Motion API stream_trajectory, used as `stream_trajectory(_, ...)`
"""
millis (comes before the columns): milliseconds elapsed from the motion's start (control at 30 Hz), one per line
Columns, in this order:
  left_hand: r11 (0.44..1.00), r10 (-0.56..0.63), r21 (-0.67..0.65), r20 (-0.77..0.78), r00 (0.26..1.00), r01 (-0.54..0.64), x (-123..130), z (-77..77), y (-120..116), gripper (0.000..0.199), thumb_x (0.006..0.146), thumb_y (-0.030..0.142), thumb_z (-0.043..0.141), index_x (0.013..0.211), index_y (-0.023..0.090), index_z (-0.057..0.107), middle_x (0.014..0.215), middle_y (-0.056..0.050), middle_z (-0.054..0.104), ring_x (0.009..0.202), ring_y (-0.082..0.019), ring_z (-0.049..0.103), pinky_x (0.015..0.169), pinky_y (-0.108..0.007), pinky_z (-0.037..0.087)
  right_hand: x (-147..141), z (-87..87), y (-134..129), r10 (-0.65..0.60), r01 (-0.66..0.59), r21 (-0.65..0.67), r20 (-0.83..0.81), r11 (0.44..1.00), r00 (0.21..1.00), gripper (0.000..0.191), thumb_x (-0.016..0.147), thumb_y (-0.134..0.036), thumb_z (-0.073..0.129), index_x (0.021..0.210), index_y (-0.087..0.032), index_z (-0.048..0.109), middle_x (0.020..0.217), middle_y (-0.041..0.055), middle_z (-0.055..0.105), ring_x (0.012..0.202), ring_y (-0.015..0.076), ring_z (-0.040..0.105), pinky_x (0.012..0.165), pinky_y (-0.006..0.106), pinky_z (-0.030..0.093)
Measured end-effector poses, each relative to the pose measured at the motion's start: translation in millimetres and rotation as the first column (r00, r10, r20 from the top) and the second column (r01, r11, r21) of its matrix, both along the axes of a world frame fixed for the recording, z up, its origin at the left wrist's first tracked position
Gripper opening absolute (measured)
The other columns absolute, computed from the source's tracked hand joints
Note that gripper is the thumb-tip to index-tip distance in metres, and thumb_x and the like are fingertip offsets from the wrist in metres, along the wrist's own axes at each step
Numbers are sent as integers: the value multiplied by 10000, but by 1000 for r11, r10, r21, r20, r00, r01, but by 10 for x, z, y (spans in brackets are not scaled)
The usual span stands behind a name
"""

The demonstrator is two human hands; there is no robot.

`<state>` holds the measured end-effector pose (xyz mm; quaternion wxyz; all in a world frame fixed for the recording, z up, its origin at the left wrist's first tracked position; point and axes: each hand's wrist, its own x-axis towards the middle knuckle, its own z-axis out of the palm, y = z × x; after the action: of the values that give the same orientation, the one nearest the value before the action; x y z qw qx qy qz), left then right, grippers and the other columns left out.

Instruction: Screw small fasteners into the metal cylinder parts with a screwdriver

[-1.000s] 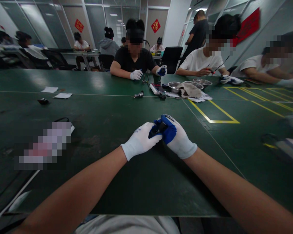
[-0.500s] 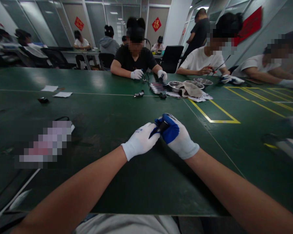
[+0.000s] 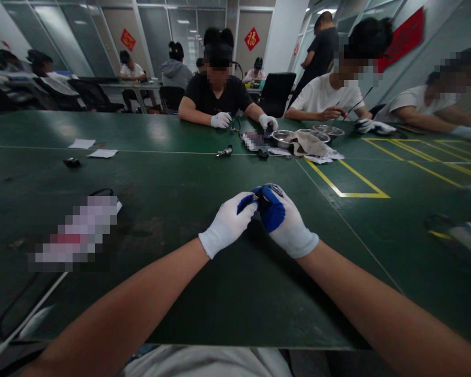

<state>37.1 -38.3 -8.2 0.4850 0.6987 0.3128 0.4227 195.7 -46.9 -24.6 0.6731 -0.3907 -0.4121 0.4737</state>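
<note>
The left hand (image 3: 232,217) and the right hand (image 3: 286,217) together grip a small black part (image 3: 264,201) above the table (image 3: 235,303). Less of it shows than a moment before; probably the grip is being adjusted.

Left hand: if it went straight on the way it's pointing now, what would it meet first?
Probably the dark cylindrical part gripped in the right hand, right at the left hand's fingertips, then the right hand itself. Fingers overlap there, so exact contact is unclear.
</note>
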Motion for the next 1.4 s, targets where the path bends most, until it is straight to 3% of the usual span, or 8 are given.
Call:
stream_trajectory(267, 989, -20, -143, 183, 983, 46, 63, -12, 2, 324, 916, 219, 694, 1229, 156, 746, 1255, -119, 778, 1207, -278, 711, 1143, -490, 515, -182, -6, -45, 6, -2, 26, -131, 1000, 991, 169, 874, -418, 750, 975, -288, 714, 1069, 4, 776, 1024, 194, 720, 949, 362, 618)
stream_trajectory(367, 994, 33, -107, 119, 992, -20, 33, -51, 62, 335, 902, 218, 712, 1226, 144, 754, 1246, -124, 783, 1201, -278, 714, 1155, -484, 504, -38, 66, 35, -29, 30, -2, -234, 1000, 972, 152, 886, -420, 740, 942, -302, 662, 1129, -2, 780, 1083, 199, 722, 950, 387, 620)
stream_trajectory(533, 967, 255, 30, -100, 962, -253, -151, -104, 453, 352, 932, 243, 679, 1260, 138, 749, 1241, -140, 781, 1150, -287, 730, 1080, -454, 552, 255, 174, 191, -177, 161, -72, -363, 984, 915, 221, 873, -413, 746, 866, -287, 564, 953, -15, 767, 920, 188, 746, 830, 373, 637)
stream_trajectory(667, 828, 560, 256, -323, 763, -499, -395, -32, 1047, 342, 952, 262, 646, 1258, 152, 753, 1250, -147, 774, 1182, -311, 710, 1095, -442, 519, 223, 103, 159, -241, 240, -29, -196, 970, 951, 311, 787, -399, 816, 903, -278, 555, 867, -42, 725, 740, 154, 697, 694, 302, 598)
stream_trajectory(800, 681, 715, 341, -502, 487, -648, -539, 45, 1686, 364, 963, 279, 596, 1262, 128, 738, 1249, -205, 752, 1212, -376, 671, 1092, -489, 484, 9, -14, 53, -200, 200, 18, 131, 980, 971, 327, 796, -459, 795, 923, -263, 567, 855, -35, 674, 688, 134, 624, 651, 282, 547)
stream_trajectory(867, 650, 731, 353, -533, 426, -673, -524, 43, 1954, 370, 961, 291, 578, 1238, 104, 738, 1245, -237, 737, 1214, -408, 650, 1085, -518, 473, -94, -37, 3, -170, 166, 37, 281, 985, 944, 297, 812, -449, 776, 921, -257, 577, 849, -22, 652, 743, 150, 624, 690, 294, 543)
stream_trajectory(1167, 714, 683, 376, -563, 466, -591, -210, -10, 2643, 366, 902, 305, 644, 1203, 119, 740, 1224, -203, 738, 1190, -375, 649, 1083, -480, 478, -216, 56, -82, -68, 77, -1, 483, 997, 873, 187, 904, -424, 652, 947, -258, 577, 840, 4, 644, 781, 189, 627, 714, 339, 530)
stream_trajectory(1400, 778, 625, 363, -523, 579, -512, -271, -11, 2677, 573, 866, 263, 728, 1402, 82, 636, 1383, -177, 690, 1279, -335, 640, 1142, -411, 464, -199, 44, -76, -41, 59, -22, 487, 998, 872, 203, 907, -443, 652, 954, -255, 591, 840, 11, 662, 784, 199, 647, 720, 357, 541)
